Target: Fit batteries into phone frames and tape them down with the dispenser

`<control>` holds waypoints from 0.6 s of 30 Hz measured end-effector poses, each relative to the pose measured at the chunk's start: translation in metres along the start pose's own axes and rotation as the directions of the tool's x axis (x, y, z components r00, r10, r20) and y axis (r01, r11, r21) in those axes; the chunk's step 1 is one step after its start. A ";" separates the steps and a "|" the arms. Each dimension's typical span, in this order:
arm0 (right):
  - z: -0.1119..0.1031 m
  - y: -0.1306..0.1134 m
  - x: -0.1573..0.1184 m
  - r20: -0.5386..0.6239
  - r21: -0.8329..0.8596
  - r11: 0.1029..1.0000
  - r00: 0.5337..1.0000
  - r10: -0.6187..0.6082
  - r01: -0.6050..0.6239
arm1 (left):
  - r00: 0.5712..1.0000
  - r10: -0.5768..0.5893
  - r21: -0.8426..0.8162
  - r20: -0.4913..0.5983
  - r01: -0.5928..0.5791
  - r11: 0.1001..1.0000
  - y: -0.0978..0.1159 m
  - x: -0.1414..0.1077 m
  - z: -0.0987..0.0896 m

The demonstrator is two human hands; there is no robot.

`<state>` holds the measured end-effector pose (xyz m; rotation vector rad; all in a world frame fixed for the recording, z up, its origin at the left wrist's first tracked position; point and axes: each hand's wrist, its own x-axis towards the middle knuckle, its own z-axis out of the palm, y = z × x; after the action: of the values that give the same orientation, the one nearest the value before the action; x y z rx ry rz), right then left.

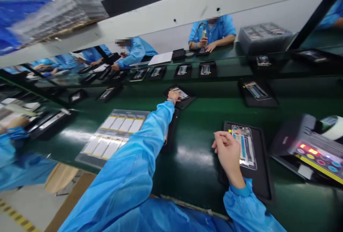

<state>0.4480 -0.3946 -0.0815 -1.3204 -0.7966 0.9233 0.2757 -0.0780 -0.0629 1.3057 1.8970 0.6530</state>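
Note:
My left hand (174, 96) reaches far forward over the bench. It is closed at the near left edge of a black tray (184, 104), which sits askew and bears an opened phone (182, 93). The fingertips are small and partly hidden there. Closer in, my right hand (227, 151) hovers with curled fingers drawn together, and nothing shows in them. It is over the left side of another black tray (261, 174), which holds an opened phone frame (248, 148) with a blue strip. A further dark tray (171, 137) lies partly behind my left sleeve.
A clear plastic tray (115, 132) with white flat pieces lies left of my arm. On the right stands a machine with a red display (308, 149). Several trays with phones line the shelf (225, 69) at the back. Co-workers (213, 33) sit opposite; another person's sleeve (13, 146) is at far left.

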 end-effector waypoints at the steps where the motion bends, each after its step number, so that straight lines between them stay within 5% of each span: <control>1: 0.001 0.000 0.000 0.006 -0.006 1.000 1.000 -0.001 0.001 | 1.000 0.012 0.078 -0.016 -0.011 0.997 -0.001 0.005 -0.003; 6: -0.008 -0.006 0.004 -0.023 -0.099 0.995 0.999 -0.036 0.034 | 0.981 0.176 0.387 -0.081 -0.132 0.913 -0.006 0.014 -0.038; 8: -0.028 -0.012 0.004 -0.047 -0.287 0.957 0.997 -0.069 0.052 | 0.973 0.221 0.464 -0.069 -0.164 0.870 -0.017 0.013 -0.065; 9: -0.042 -0.015 0.003 -0.063 -0.432 0.900 0.994 -0.087 0.051 | 0.972 0.226 0.496 -0.064 -0.166 0.852 -0.026 0.012 -0.083; 11: -0.070 -0.020 0.000 -0.127 -0.801 0.598 0.983 -0.135 -0.021 | 0.975 0.206 0.557 -0.079 -0.128 0.821 -0.052 0.005 -0.128; 12: -0.082 -0.022 -0.001 -0.155 -0.903 0.423 0.976 -0.155 -0.076 | 0.978 0.181 0.585 -0.102 -0.088 0.806 -0.070 -0.001 -0.153; 14: -0.100 -0.023 -0.005 -0.116 -0.974 0.215 0.977 -0.177 -0.077 | 0.978 0.114 0.634 -0.175 0.023 0.773 -0.109 -0.019 -0.205; 18: -0.113 -0.003 -0.009 -0.053 -0.997 0.070 0.993 -0.110 -0.045 | 0.942 0.000 0.673 -0.336 0.240 0.700 -0.192 -0.068 -0.285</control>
<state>0.5449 -0.4521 -0.0897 -2.5519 -1.4984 0.0307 -0.0451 -0.2107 -0.0145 1.5701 2.6310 0.0139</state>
